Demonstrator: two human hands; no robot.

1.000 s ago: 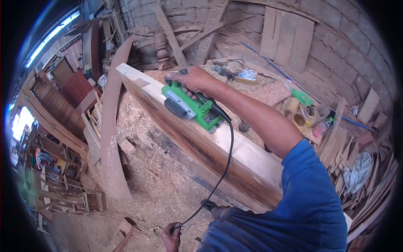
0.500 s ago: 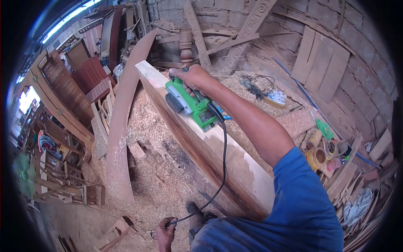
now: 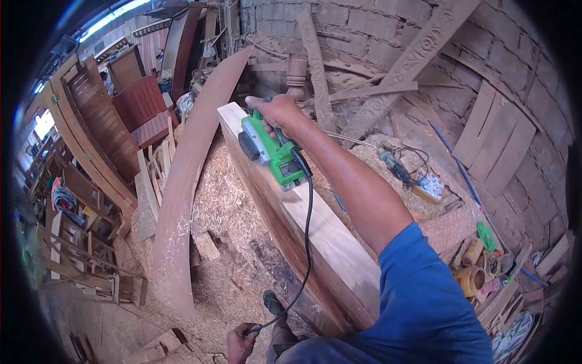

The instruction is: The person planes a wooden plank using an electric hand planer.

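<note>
A green electric planer [image 3: 276, 155] rests on the pale top face of a thick wooden beam [image 3: 339, 236], close to its far end. My right hand [image 3: 280, 116] is wrapped round the planer's handle from above. From the planer's rear, a black cable [image 3: 309, 242] loops down along the beam to my left hand [image 3: 240, 344], whose fingers are closed on it low in the view. Brown, darker grain shows on the beam's left side. Left of the beam lies a long curved board [image 3: 182, 182] with shavings on it.
Wood shavings [image 3: 221, 194] cover the floor. Jars [image 3: 470, 280] stand at the right, below a yellow tray [image 3: 428, 193] and a tangle of cables. Carved planks [image 3: 418, 54] lean on the block wall. Wooden furniture [image 3: 142, 112] is at the left. My foot [image 3: 274, 302] is beside the beam.
The planer and my right hand have moved slightly toward the beam's far end. The camera view has shifted, so the surroundings sit differently in the frame. My left hand still holds the cable.
</note>
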